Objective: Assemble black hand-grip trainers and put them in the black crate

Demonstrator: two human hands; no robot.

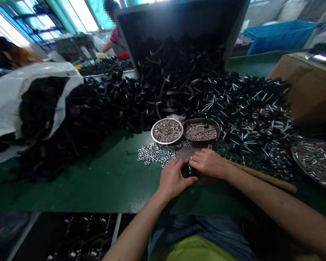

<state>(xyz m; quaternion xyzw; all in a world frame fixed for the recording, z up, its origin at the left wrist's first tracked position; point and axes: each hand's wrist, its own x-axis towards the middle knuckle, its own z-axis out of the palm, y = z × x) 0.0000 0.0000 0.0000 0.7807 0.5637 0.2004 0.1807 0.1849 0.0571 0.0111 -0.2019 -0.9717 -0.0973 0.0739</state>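
Observation:
My left hand [175, 179] curls round a small black part [187, 171], thumb on the near side and fingers on the far side. My right hand [208, 163] meets it from the right, fingers bent down over the part; a small shiny bit shows at its fingertips, too small to name. Whatever lies under the right fingers is hidden. Both hands rest over a flat brownish plate [183, 153] on the green table. Just beyond them are loose metal nuts [154, 154], a round dish of small metal pieces [167, 131] and an oval tin of tiny metal pieces [201, 132].
A wooden-handled tool [263, 176] lies under my right forearm. Black knobs with metal bolts [247, 108] heap at right, near a cardboard box [306, 83]. Black curved parts [168, 90] spill from a large bin [179, 21]. A white sack [5, 98] stands left; people work beyond.

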